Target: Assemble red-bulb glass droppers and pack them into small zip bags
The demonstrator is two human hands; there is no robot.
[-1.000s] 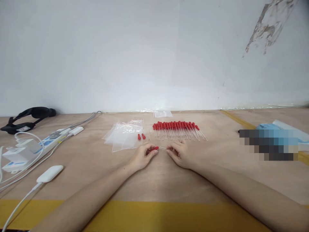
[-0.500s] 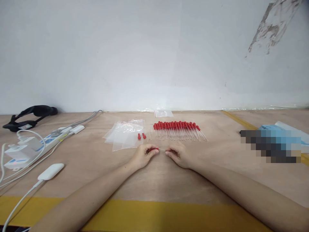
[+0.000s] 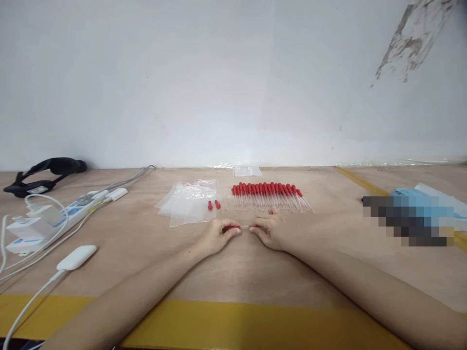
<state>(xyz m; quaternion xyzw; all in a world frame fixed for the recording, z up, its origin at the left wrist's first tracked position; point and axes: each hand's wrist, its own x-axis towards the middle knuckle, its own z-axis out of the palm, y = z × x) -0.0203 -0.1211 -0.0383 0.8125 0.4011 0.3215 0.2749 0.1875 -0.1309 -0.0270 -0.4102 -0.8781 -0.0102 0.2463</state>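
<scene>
My left hand (image 3: 216, 236) rests on the table with its fingers pinched round a red rubber bulb (image 3: 233, 227). My right hand (image 3: 269, 232) pinches the thin clear glass tube (image 3: 245, 227) that runs into that bulb. Both hands meet at the table's middle. Just beyond them lies a neat row of finished droppers with red bulbs (image 3: 270, 195). Two loose red bulbs (image 3: 213, 205) lie beside a pile of clear zip bags (image 3: 187, 204).
A white power strip with plugs and cables (image 3: 54, 218) sits at the left, with a white adapter (image 3: 76, 257) nearer me. A black strap (image 3: 44, 172) lies at the far left. A blue packet (image 3: 423, 204) is at the right. Yellow tape (image 3: 233, 323) marks the front edge.
The two hands have drawn slightly closer together, so less of the glass tube shows between them. The view has shifted a little.
</scene>
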